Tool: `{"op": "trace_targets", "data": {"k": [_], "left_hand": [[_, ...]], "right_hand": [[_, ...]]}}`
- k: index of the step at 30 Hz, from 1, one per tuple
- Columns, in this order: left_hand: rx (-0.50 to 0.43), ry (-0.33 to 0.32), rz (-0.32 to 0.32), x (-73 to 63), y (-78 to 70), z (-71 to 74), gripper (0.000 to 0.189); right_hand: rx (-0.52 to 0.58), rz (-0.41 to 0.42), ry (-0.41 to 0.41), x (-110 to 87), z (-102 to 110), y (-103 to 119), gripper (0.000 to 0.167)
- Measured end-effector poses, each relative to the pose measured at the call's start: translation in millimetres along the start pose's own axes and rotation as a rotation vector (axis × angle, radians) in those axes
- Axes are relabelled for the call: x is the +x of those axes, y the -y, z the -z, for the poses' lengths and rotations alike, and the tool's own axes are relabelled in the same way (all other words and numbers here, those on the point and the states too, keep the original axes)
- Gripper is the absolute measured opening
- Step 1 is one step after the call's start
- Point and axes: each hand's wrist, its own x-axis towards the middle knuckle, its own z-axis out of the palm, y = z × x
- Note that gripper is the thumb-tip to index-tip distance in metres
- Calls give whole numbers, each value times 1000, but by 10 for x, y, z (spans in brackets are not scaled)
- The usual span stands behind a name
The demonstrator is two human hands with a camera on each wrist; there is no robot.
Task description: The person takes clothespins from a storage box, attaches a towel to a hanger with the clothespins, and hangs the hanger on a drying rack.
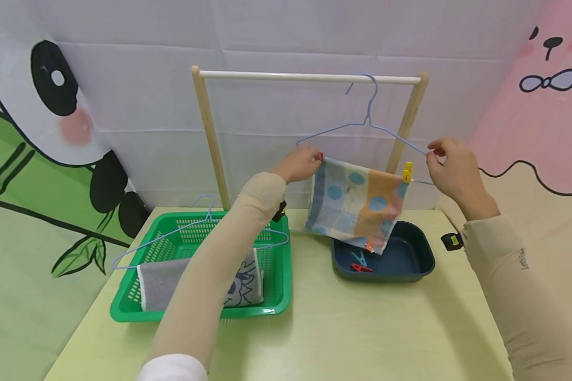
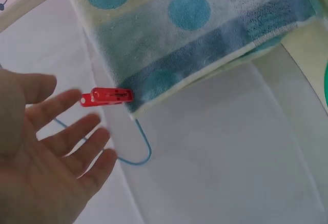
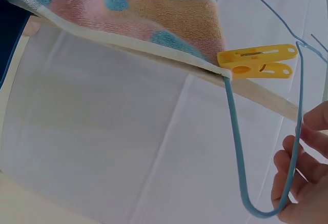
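Note:
A blue wire clothes hanger (image 1: 368,114) hangs by its hook from the rack's white rail. A small towel (image 1: 348,203) with blue dots is fastened to its lower bar. A red clothespin (image 2: 114,96) bites the towel's left corner, and a yellow clothespin (image 3: 256,55) its right corner. My left hand (image 2: 61,137) is beside the red clothespin, fingers spread and slightly bent, holding nothing in the left wrist view. With thumb and fingertips, my right hand (image 1: 457,172) pinches the hanger's wire near its right end.
A dark blue basin (image 1: 410,251) below the towel holds a light blue clothespin (image 1: 359,258) and a red one. On the left, a green basket (image 1: 283,286) holds a second hanger (image 1: 159,238) and a grey towel (image 1: 162,283). The rack's wooden post (image 1: 209,137) stands behind.

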Motion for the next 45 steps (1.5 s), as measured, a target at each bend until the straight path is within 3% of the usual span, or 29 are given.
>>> {"op": "trace_targets", "data": {"k": [4, 11, 15, 17, 21, 27, 31, 40, 45], "left_hand": [[-1, 98, -32, -132, 90, 35, 28], [0, 174, -70, -439, 221, 106, 36], [-13, 209, -54, -680, 336, 163, 32], [-21, 221, -36, -824, 405, 195, 32], [-35, 211, -3, -1102, 575, 234, 34], [-34, 175, 49, -1476, 843, 273, 33], [-12, 141, 102, -1707, 1013, 301, 27], [23, 76, 197, -2052, 1403, 270, 30], [67, 73, 236, -2160, 1535, 217, 37]], "right_hand": [[20, 65, -73, -18, -24, 38, 22], [28, 289, -247, -134, -93, 129, 9], [27, 384, -271, -264, -147, 217, 7], [26, 410, -240, -331, -183, 248, 7], [13, 432, -99, -459, -269, 275, 5], [-82, 386, 326, -610, -421, 272, 1], [-86, 361, 576, -689, -549, 271, 12], [32, 324, 868, -869, -905, 214, 36], [25, 323, 943, -933, -1081, 162, 35]]}}
